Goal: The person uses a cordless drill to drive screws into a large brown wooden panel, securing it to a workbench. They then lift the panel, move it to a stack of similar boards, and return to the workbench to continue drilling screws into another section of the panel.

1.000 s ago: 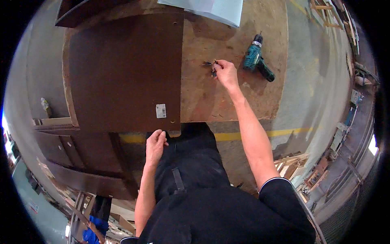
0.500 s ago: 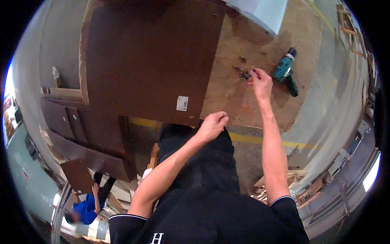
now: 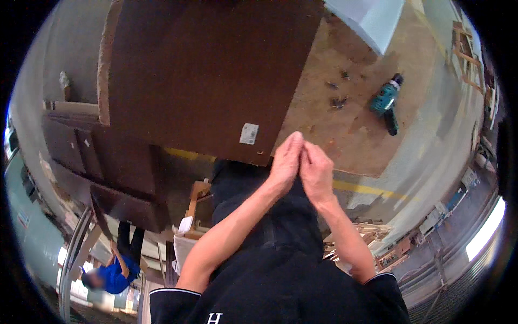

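My left hand [image 3: 286, 162] and my right hand [image 3: 317, 171] meet fingertip to fingertip just off the front corner of a dark brown board [image 3: 210, 70]. The fingers of both are closed and pressed together; whatever they hold, if anything, is hidden. A white label [image 3: 249, 133] is stuck on the board to the left of my hands. Beyond them, on a worn brown work surface [image 3: 318, 127], lies a small pile of dark metal fasteners [image 3: 338, 102], too small to name exactly. A teal and black cordless drill [image 3: 385, 98] rests on its side to the right of the pile.
A pale, white-bluish panel [image 3: 372, 24] juts in at the far edge. Dark brown boards [image 3: 102, 167] are stacked at left, where a person in blue [image 3: 113, 275] handles a board. Wooden frames [image 3: 468, 59] stand far right. A yellow line [image 3: 372, 190] crosses the floor.
My right hand has left the fasteners and come back toward me, joining my left hand. The person in blue has turned the board they handle.
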{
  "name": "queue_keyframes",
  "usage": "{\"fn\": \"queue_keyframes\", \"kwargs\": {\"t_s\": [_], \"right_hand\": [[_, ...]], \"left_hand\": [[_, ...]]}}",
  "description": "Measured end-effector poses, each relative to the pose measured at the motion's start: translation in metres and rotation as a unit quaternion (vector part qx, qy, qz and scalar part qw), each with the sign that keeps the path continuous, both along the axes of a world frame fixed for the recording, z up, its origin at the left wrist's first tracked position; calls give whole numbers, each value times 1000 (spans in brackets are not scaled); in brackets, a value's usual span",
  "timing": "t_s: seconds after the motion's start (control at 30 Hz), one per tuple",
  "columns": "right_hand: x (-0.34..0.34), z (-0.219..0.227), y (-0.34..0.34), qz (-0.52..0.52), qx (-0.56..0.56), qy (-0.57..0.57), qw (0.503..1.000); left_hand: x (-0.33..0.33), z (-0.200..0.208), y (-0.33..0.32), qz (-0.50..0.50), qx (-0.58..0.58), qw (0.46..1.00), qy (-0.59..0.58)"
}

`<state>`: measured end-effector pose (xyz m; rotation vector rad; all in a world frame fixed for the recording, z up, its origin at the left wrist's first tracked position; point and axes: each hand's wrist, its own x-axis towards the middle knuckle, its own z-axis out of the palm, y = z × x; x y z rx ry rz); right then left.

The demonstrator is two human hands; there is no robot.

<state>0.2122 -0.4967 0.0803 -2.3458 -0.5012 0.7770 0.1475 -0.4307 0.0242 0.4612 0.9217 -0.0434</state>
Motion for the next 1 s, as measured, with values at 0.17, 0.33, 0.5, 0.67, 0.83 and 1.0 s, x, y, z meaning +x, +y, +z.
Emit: {"fn": "queue_keyframes", "kwargs": {"t_s": [0.17, 0.33, 0.5, 0.67, 0.83, 1.0], "right_hand": [[8, 22, -2, 52, 50, 47, 996], [97, 39, -50, 0, 4, -127, 992], [190, -15, -165, -10, -197, -244, 950], [219, -57, -194, 51, -306, -164, 936], [250, -95, -187, -14, -263, -175, 949], [249, -90, -172, -64, -162, -228, 958]], "left_hand": [[1, 6, 22, 17, -90, 996, 6], [2, 27, 52, -94, -109, 989, -36], [-5, 48, 59, -163, -82, 983, -33], [-20, 55, 59, -198, 7, 980, 6], [-20, 63, 64, -137, -9, 990, 14], [4, 62, 83, -173, 7, 985, 14]]}}
